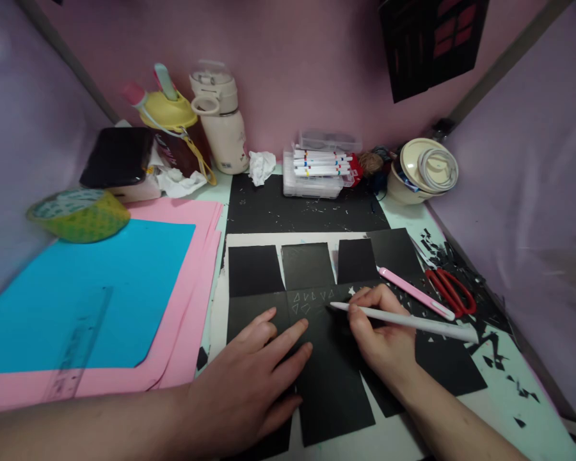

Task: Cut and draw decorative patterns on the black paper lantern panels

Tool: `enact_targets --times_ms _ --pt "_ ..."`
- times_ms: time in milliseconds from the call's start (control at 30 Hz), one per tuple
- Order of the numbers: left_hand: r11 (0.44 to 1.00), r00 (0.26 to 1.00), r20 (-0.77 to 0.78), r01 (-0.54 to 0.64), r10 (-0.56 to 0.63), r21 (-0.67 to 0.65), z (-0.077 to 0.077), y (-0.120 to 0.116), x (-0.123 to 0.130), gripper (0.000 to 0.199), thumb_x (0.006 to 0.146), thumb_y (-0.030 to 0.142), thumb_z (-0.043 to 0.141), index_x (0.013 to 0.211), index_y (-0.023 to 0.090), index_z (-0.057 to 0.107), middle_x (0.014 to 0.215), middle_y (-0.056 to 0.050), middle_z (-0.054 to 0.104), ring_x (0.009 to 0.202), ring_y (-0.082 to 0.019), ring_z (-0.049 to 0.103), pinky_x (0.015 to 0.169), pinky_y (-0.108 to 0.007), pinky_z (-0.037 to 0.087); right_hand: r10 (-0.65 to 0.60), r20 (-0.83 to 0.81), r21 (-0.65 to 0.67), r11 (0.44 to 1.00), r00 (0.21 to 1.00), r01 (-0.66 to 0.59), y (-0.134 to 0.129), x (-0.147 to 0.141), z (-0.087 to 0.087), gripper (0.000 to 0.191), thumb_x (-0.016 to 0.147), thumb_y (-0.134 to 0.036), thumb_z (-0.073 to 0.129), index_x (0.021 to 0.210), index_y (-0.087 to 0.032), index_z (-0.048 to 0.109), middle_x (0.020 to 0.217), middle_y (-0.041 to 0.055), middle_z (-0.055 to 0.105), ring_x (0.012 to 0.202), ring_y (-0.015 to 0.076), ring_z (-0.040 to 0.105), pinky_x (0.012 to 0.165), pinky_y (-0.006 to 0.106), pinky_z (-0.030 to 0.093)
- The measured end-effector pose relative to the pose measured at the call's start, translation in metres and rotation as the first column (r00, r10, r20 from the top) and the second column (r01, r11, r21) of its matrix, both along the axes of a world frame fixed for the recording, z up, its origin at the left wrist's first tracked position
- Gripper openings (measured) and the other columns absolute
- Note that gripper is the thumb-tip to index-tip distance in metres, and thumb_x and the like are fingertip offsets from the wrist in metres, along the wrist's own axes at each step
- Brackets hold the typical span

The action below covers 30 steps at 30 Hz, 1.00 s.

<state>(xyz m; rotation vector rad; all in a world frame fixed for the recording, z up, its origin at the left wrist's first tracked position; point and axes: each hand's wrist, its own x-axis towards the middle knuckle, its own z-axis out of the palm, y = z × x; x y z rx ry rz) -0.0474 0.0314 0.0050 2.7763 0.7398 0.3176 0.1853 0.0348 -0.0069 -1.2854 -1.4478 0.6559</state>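
Observation:
Black card with cut flaps lies in front of me, with small triangles drawn in pale lines near its middle. A white pen is pinched in my right hand, its tip at the card beside the drawn marks. Flat on the card to the left rests my left hand, fingers spread and holding nothing. Just beyond my right hand are a pink craft knife and red-handled scissors. A small white cut-out shape shows near my right fingertips.
Blue sheet and pink sheets lie left, under a clear ruler and a tape roll. Behind stand a bottle, a yellow-lidded cup, and a box of white pens. Black scraps litter the right.

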Motion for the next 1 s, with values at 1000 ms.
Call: enact_targets --times_ms 1000 --pt "1.000 1.000 -0.002 -0.003 0.003 -0.023 0.0004 -0.0007 -0.0004 0.048 0.089 0.037 0.057 0.133 0.019 0.052 0.145 -0.009 0.045 0.112 -0.029 0.052 0.107 -0.056 0.034 0.169 0.136 -0.159 0.976 0.976 -0.147 0.0009 0.0001 0.0001 0.018 0.083 -0.015 0.058 0.069 -0.021 0.048 0.064 -0.0018 0.055 0.058 0.0129 0.053 0.055 0.026 0.042"
